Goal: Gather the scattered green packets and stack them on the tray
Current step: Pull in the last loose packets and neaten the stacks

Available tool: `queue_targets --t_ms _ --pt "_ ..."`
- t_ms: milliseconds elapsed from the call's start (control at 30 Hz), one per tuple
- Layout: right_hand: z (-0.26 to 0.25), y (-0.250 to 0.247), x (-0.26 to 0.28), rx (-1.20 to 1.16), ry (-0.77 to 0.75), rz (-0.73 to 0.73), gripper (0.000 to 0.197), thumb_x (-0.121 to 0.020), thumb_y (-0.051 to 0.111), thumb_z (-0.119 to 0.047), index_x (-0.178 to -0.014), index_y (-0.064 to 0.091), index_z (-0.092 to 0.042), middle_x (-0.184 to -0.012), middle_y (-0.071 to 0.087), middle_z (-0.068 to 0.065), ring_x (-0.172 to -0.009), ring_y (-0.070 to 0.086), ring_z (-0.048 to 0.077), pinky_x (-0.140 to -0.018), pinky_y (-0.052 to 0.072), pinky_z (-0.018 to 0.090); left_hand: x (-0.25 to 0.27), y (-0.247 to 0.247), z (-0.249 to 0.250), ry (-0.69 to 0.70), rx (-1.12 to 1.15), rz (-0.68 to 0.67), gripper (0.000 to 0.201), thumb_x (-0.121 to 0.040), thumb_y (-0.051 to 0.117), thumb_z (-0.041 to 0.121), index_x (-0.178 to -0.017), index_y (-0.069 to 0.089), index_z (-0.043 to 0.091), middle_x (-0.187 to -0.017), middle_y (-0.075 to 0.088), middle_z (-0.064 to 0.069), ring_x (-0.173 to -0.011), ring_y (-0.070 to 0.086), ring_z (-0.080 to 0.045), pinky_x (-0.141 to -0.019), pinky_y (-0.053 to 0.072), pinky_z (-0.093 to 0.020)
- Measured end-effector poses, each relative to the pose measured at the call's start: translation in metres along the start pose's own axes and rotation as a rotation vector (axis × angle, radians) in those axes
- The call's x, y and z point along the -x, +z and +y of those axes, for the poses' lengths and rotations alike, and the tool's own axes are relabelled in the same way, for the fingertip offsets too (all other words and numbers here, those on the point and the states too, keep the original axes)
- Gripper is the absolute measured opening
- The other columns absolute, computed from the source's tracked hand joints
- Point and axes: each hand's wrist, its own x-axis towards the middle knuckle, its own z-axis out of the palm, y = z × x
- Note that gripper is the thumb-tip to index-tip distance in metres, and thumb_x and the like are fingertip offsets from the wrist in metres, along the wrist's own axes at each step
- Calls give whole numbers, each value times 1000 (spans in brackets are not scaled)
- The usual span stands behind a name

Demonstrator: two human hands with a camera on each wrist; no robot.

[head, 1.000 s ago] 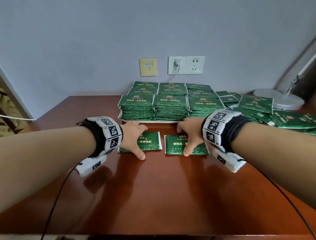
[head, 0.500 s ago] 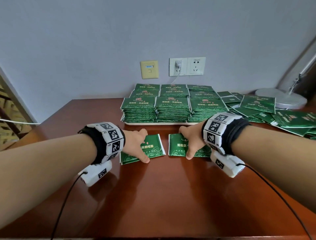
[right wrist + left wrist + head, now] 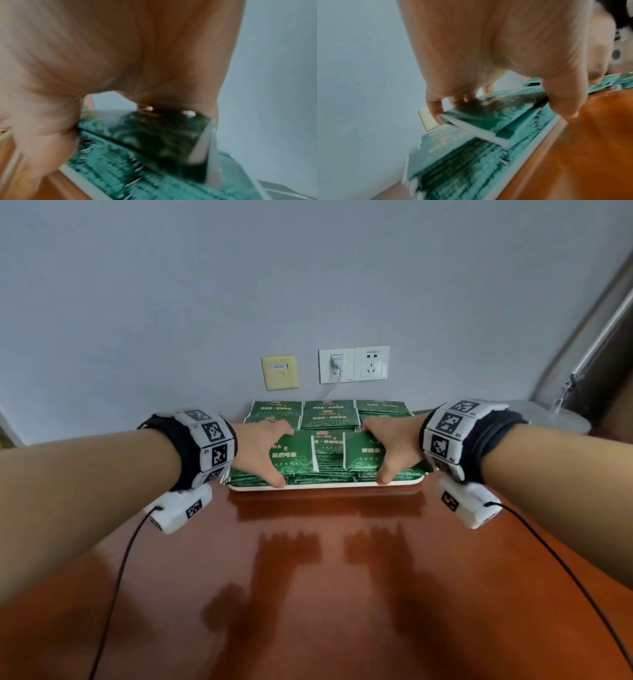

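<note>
While your arms reach forward over the brown table (image 3: 325,577), each of your hands carries one green packet above the front row of stacks on the white tray (image 3: 325,487). Your left hand (image 3: 260,451) grips the left packet (image 3: 293,455) with the thumb at its near edge and the fingers curled over its far edge; the left wrist view shows that packet (image 3: 481,119) tilted, clear of the stacked packets (image 3: 462,162) under it, with your fingers (image 3: 435,106) hooked behind its far edge. Your right hand (image 3: 394,450) holds the right packet (image 3: 363,457) the same way, thumb near and fingers far; the right wrist view is blurred, yet it shows the packet (image 3: 154,135) clamped between thumb and fingers over the front stack and the tray's pale rim (image 3: 82,181). The two carried packets sit side by side, just apart, over the left and right front stacks. More stacks (image 3: 329,414) fill the back of the tray against the grey wall (image 3: 308,285), below a yellow wall plate (image 3: 280,372) and a white double socket (image 3: 354,364) with a plug in it. Marker bands wrap both wrists, with cables trailing toward you.
</note>
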Motion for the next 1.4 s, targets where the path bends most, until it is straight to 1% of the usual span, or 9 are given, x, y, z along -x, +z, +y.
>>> queue_targets --t_ms 167,333,467,633,733,833,900,1100,1400 --pt "29 -31 -30 18 59 43 84 -72 80 -33 -138 31 -16 -122 54 5 -104 55 24 -90 47 39 -37 -34 -25 -44 -24 29 98 -74 78 44 -149 19 21 -151 32 -5 -133 39 -22 -107 33 -34" --pt "48 -47 -70 86 99 18 85 -71 81 -36 -138 33 -15 -126 53 7 -108 54 24 -88 44 34 -80 -44 -49 -81 -47 29 96 -74 78 42 -148 22 20 -151 33 -5 -134 38 -23 -108 31 -34" --pt "59 -48 -100 109 109 -22 84 -73 79 -35 -140 33 -15 -125 53 6 -107 53 23 -84 42 30 -111 -45 -62 -97 -83 -11 98 -72 77 48 -149 21 24 -151 35 -5 -132 41 -24 -107 33 -36" --pt "65 -45 -129 169 125 -52 84 -76 77 -37 -142 31 -13 -128 52 7 -112 53 23 -83 40 28 -138 -43 -72 -105 -111 -30 95 -74 77 47 -149 24 23 -149 38 -5 -131 42 -24 -104 32 -30" --pt "68 -42 -138 188 125 -68 87 -75 77 -38 -144 28 -16 -134 50 6 -115 53 24 -86 40 28 -145 -42 -77 -107 -76 -63 91 -74 77 46 -147 27 27 -143 45 -3 -126 46 -22 -102 33 -31" --pt "69 -42 -139 137 108 -90 88 -75 77 -40 -146 29 -23 -143 44 4 -122 51 24 -99 41 33 -147 -41 -79 -91 -53 -62 85 -76 76 43 -146 29 32 -139 48 0 -124 47 -22 -102 34 -32" --pt "70 -43 -137 132 94 -90 85 -76 76 -42 -146 30 -27 -144 43 3 -124 49 23 -102 39 34 -146 -40 -78 -77 -56 -63 80 -77 76 40 -144 32 33 -138 48 0 -124 47 -22 -103 34 -33" --pt "71 -35 -133 147 66 -61 75 -79 74 -38 -143 35 -31 -137 49 0 -120 52 22 -101 42 34 -146 -37 -74 -22 -101 -43 69 -80 74 35 -140 40 33 -131 53 3 -117 50 -18 -99 36 -29" --pt "78 -29 -130 103 47 -9 77 -78 75 -37 -143 35 -27 -138 49 1 -122 50 23 -100 40 35 -148 -36 -67 -16 -61 -33 72 -80 74 34 -142 38 30 -137 50 4 -124 49 -20 -102 35 -32"
